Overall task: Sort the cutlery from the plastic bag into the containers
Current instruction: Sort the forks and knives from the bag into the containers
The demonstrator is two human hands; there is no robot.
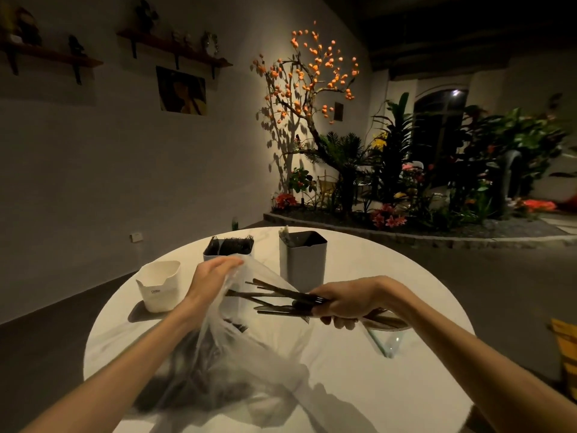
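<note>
Translucent plastic bag (237, 354) blurs dark cutlery (203, 370) inside.

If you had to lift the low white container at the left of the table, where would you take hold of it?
I would grip the white container by its side walls, just below the rim, coming from above. It stands upright with its mouth open, and nothing shows inside. The notch in its near rim leaves that edge lower, so the sides probably give the steadier hold.

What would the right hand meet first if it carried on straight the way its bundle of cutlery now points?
Probably the plastic bag, whose raised edge the left hand holds; the right hand points its cutlery leftward into it, though depth is unclear.
</note>
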